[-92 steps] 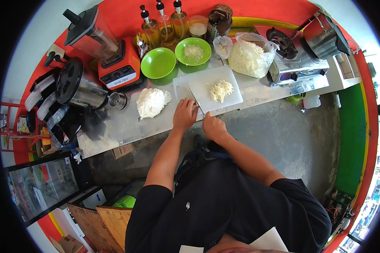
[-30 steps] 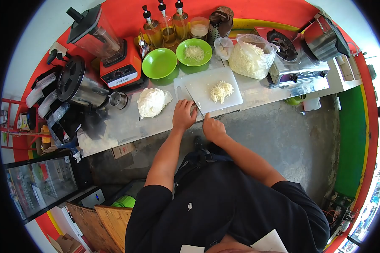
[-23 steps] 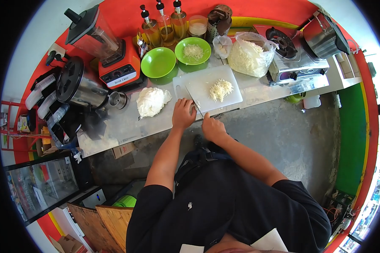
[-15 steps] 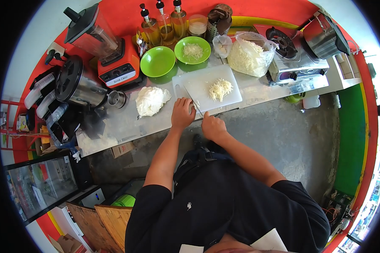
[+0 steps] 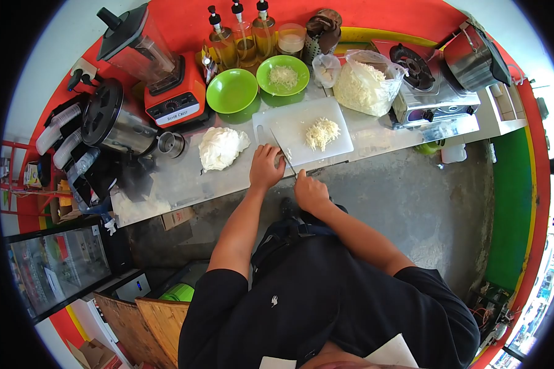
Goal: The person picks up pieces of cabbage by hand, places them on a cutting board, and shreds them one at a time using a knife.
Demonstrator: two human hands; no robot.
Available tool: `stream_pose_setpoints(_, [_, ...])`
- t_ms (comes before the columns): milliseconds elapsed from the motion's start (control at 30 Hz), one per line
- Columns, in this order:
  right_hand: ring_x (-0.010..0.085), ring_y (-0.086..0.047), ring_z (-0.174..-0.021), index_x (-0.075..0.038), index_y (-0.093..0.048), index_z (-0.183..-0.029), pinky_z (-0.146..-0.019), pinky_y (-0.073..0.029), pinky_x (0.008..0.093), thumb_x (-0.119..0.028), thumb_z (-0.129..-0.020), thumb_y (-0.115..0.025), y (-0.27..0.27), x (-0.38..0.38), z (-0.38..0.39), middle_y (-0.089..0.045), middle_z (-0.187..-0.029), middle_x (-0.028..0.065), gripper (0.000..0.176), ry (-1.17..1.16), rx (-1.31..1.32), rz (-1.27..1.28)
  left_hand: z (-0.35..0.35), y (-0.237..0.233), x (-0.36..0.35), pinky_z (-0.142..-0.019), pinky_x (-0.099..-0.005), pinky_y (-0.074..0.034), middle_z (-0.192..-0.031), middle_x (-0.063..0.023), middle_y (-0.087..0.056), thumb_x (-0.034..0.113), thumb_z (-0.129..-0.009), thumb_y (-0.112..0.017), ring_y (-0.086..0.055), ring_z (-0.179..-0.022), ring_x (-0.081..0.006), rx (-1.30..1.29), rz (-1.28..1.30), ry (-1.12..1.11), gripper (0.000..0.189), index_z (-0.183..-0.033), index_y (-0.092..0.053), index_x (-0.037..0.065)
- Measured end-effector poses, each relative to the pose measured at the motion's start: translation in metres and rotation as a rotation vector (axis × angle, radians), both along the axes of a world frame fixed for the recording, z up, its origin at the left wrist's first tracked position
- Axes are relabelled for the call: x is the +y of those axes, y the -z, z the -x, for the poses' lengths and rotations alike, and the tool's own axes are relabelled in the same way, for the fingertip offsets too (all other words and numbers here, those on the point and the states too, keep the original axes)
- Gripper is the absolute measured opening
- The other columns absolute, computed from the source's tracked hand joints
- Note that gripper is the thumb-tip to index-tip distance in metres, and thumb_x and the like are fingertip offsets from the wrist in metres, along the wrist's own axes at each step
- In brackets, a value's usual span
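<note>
A knife (image 5: 282, 146) slants across the near left part of the white cutting board (image 5: 280, 118), its tip pointing away from me. My right hand (image 5: 312, 192) is closed around its handle, just off the board's near edge. To the left of the blade, my left hand (image 5: 267, 167) rests at the board's near left corner with fingers curled; whatever lies under them is hidden. A pile of pale shredded food (image 5: 322, 133) sits on the board's right half. Small bits of it lie beside the blade.
Behind the board stand two green bowls (image 5: 232, 91), one with shreds inside. A plastic bag of shreds (image 5: 367, 86) is at the back right, by the stove (image 5: 434, 92). To the left are a crumpled white bag (image 5: 221, 149), a metal cup (image 5: 170, 145) and a blender (image 5: 173, 92).
My right hand has drawn the knife slightly towards me. My left hand stays in nearly the same place, and the view has shifted a little.
</note>
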State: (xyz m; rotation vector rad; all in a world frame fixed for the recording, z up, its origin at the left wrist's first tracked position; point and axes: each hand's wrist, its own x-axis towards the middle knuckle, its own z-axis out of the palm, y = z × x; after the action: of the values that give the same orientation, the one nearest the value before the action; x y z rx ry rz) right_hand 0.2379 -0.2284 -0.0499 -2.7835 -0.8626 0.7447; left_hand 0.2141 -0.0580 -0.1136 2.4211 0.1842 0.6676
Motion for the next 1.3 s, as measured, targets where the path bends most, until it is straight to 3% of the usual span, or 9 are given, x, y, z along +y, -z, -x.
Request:
stream_pose_setpoints(500, [0.0414,-0.074,-0.092,0.003,-0.050,-0.116,-0.080,-0.060,0.0485,-0.012,-0.095,-0.055,0.006,0.005,-0.007,-0.073,-0.097,0.0266,0.027,0.001,0.008,-0.022,0.001,0.002,0.002,-0.083,-0.0426,-0.049,-0.095,-0.0089,-0.062,0.007,-0.077,-0.066,-0.058,-0.092,-0.0323,-0.011,0.013,-0.018,0.018,-0.095,-0.065,0.004])
stream_pose_setpoints(900, [0.0414,-0.074,-0.092,0.001,-0.050,-0.111,-0.080,-0.060,0.0482,-0.010,-0.094,-0.054,-0.009,0.010,-0.009,-0.073,-0.095,0.0268,0.021,-0.009,0.023,0.000,0.001,0.000,0.001,-0.083,-0.0435,-0.048,-0.093,-0.0090,-0.061,0.008,-0.079,-0.066,-0.057,-0.092,-0.0322,-0.009,0.003,-0.012,0.015,-0.093,-0.063,0.005])
stream_pose_setpoints(1067, [0.0413,-0.074,-0.090,0.002,-0.050,-0.112,-0.079,-0.060,0.0471,-0.010,-0.094,-0.055,0.015,0.006,-0.003,-0.073,-0.094,0.0260,0.023,0.011,0.011,-0.023,-0.001,-0.003,0.000,-0.083,-0.0432,-0.047,-0.092,-0.0094,-0.060,0.009,-0.079,-0.067,-0.057,-0.091,-0.0327,0.006,0.034,-0.022,0.014,-0.092,-0.061,0.006])
stream_pose_setpoints(1300, [0.0404,-0.075,-0.089,0.003,-0.050,-0.114,-0.078,-0.061,0.0466,-0.010,-0.093,-0.056,0.004,0.009,-0.007,-0.074,-0.093,0.0248,0.025,-0.018,-0.016,-0.009,-0.002,-0.001,0.002,-0.082,-0.0436,-0.047,-0.092,-0.0089,-0.059,0.009,-0.079,-0.067,-0.057,-0.091,-0.0328,0.000,-0.003,-0.016,0.015,-0.092,-0.060,0.006])
